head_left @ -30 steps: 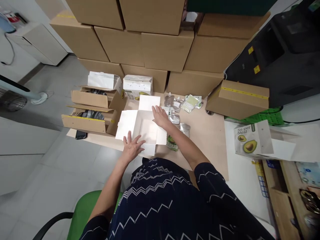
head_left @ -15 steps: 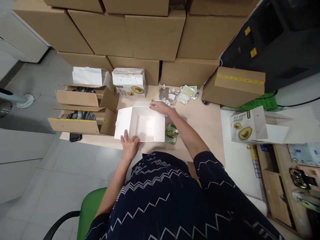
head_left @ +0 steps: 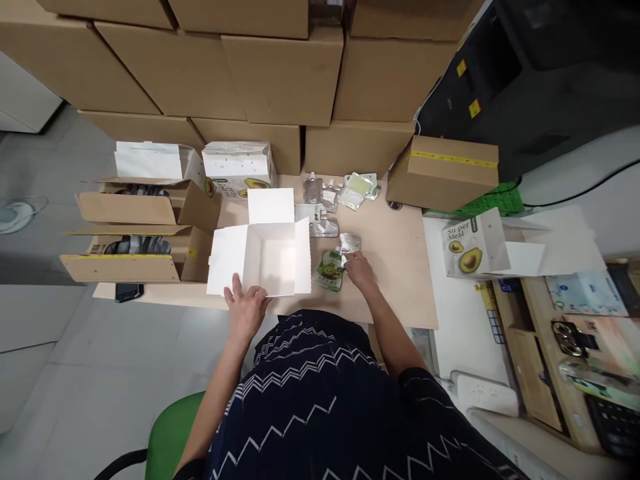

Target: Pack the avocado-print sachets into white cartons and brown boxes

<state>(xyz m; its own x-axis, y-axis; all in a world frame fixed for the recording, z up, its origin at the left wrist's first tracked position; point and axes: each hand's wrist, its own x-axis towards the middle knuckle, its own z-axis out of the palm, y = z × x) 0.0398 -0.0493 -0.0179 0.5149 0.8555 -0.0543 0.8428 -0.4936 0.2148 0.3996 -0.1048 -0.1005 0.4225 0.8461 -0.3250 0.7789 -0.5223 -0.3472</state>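
Note:
A white carton (head_left: 278, 263) stands on the table with its flaps folded outward and its white bottom showing. My left hand (head_left: 246, 308) grips its near left corner, with a finger stretched over the left flap (head_left: 227, 260). To the right of the carton lies a green spout pouch (head_left: 330, 270) with a fruit picture. My right hand (head_left: 361, 272) has its fingertips closed at the spout end of that pouch. Just above them is a silver pouch (head_left: 351, 242). Another silver pouch (head_left: 324, 228) lies close to the carton's right flap.
Several pouches (head_left: 357, 191) lie farther back. A printed avocado carton (head_left: 239, 170) and two opened brown boxes (head_left: 123, 268) holding dark items stand left. Stacked brown cartons (head_left: 285, 80) wall off the back. A taped brown box (head_left: 445, 173) sits at the right; a phone (head_left: 129, 292) lies front left.
My right hand has left the carton's far edge and come down right to the green pouch. The carton's far flap now stands up. My left hand stays at the near corner.

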